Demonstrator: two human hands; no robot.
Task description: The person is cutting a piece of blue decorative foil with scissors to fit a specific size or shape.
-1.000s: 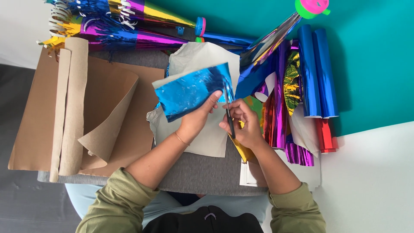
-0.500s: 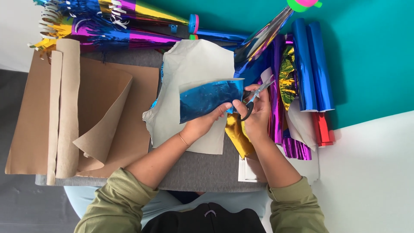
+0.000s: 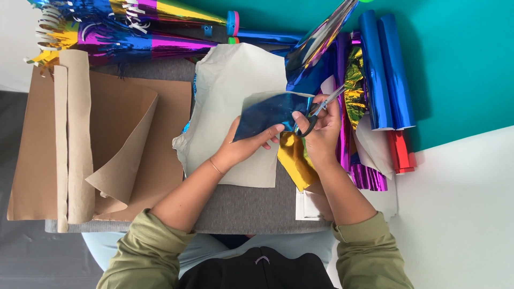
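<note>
My left hand (image 3: 243, 147) pinches the lower edge of a shiny blue foil sheet (image 3: 265, 113) and holds it up over a pale paper sheet (image 3: 235, 80). My right hand (image 3: 321, 134) grips a pair of scissors (image 3: 317, 111) by the dark handles. The blades point up and to the right, at the foil's right edge. A gold foil piece (image 3: 295, 160) lies under both hands.
Brown kraft paper (image 3: 85, 139) lies curled on the grey board (image 3: 251, 206) at left. Metallic fringed cones (image 3: 123, 27) lie along the top. Blue foil rolls (image 3: 385, 69), red and purple foil (image 3: 369, 174) sit at right on the teal surface (image 3: 460, 59).
The blue foil sheet has been turned and shifted right, now held higher. The scissors swung from pointing down to pointing up-right at the foil's right edge.
</note>
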